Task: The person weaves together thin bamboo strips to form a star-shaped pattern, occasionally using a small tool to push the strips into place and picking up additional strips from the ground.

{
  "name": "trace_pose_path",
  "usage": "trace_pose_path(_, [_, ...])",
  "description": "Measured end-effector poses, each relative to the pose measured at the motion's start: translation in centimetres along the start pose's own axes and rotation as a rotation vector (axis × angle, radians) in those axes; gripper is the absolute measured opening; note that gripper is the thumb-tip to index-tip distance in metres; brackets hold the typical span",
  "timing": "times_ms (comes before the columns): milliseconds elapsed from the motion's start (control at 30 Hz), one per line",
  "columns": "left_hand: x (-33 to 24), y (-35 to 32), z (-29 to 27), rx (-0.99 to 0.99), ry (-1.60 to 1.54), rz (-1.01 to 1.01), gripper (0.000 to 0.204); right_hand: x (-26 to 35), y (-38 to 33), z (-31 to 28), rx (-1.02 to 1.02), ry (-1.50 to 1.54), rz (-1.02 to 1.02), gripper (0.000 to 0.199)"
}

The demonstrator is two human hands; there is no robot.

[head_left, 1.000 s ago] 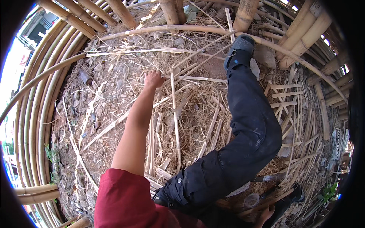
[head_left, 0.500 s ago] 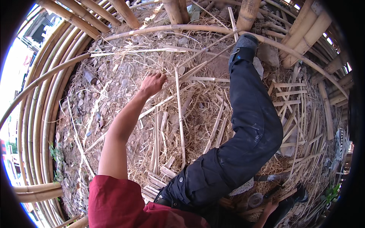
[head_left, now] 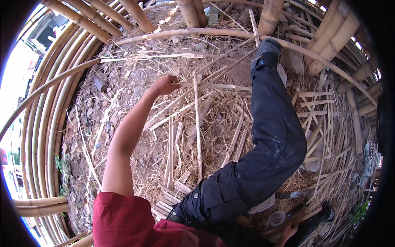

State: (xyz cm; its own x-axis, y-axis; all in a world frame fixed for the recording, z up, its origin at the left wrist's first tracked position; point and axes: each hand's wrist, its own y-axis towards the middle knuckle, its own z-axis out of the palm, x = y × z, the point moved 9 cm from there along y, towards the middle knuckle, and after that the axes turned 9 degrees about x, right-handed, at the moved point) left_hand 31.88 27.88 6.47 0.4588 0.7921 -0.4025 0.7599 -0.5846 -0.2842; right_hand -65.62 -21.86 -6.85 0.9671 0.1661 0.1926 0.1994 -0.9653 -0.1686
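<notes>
My left hand is out over the littered ground, thumb and fingers pinched on the left end of a thin bamboo strip. That strip runs right toward my outstretched leg. An upright-lying strip crosses it close to my fingers, and a slanting strip lies just below. At the lower right, my right hand shows only in part beside my other leg. It touches or lies next to a bamboo strip; its fingers are too hidden and small to read.
My leg stretches across the right side. Bamboo poles wall the left, with a bent pole across the far side. Split strips pile up at the right. A clear round container sits near my right hand.
My left hand has turned from a palm-down pose to a pinch on the strip's end, shifting slightly. My right hand has moved a little downward. The view has shifted slightly.
</notes>
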Motion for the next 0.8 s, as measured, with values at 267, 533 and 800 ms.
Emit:
trace_pose_path(267, [-4.9,-2.3,-6.0,-0.144,-1.446,0.273,0.039,-1.3,0.9,-0.8,-0.116,0.028,-0.04,0.051])
trace_pose_path(533, [-14.8,-6.8,-6.3,-0.568,-1.403,0.493,0.027,9.9,-3.7,-4.3,0.017,0.007,-0.146,0.085])
trace_pose_path(800, [-25.9,-5.0,-9.2,-0.584,-1.24,0.996,0.033,7.1,-1.3,-5.3,0.017,-0.144,-0.157,0.043])
